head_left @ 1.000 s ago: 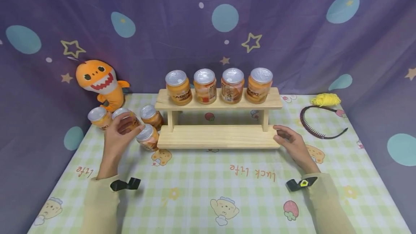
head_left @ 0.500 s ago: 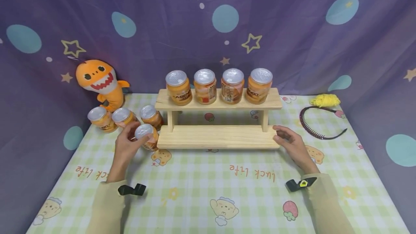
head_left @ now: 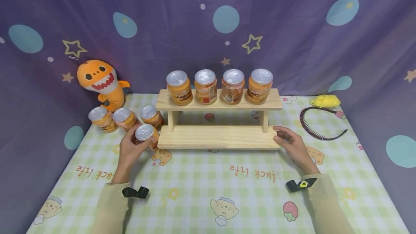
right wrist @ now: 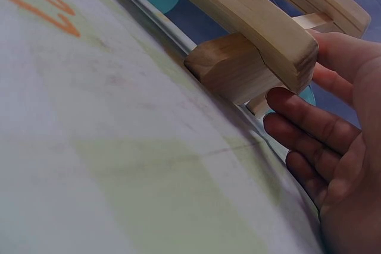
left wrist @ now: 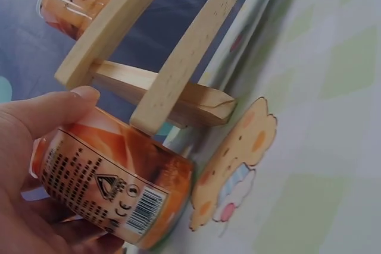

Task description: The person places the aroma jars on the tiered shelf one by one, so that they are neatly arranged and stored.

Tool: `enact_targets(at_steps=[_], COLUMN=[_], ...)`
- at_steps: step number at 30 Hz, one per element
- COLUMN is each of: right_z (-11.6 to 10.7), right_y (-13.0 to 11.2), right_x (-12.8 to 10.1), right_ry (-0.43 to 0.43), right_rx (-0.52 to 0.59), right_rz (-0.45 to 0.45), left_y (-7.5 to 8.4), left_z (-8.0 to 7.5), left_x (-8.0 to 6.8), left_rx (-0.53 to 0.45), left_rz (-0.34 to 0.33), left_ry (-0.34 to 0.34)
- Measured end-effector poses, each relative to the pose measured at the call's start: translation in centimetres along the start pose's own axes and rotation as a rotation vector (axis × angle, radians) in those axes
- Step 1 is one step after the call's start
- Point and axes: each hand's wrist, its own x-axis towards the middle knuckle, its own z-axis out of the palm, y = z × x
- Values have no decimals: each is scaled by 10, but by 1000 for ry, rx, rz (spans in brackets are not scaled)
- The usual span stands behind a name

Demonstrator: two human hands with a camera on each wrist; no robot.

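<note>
Orange jar (left wrist: 116,176), silver-topped, barcoded; seemingly upright

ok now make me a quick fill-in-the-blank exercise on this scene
The upper shelf bears ____ jars.
The left hand grips a jar whose label shows a black-and-white striped ____.
The right hand is at one end of the ____ shelf.
The yarn bundle is ____ in colour.

Missing words: four; barcode; lower; yellow
</note>
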Motion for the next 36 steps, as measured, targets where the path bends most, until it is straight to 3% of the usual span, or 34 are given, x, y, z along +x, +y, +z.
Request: enact_targets(at_steps=[10,16,26,31,36], right_z=[0,0,0,-1,-1], right_y=[3,0,-1,0,0], right_x=[1,0,-1,-1,0], right_ry=[-10,-4,3,0,-6], right_rx=[19,29,24,26,30], right_rz=[11,-6,-6,-9,-15], left_y=[-3,3,31,50,70], left_z=[0,-4,-12,-10,-7], left_x=[-2,-2,-6,-8,-10], left_rx=[-30,-21,-51,-22,-54], left_rz=[-11,-23,14,15,32], left_ry=[81,110,144,151,142])
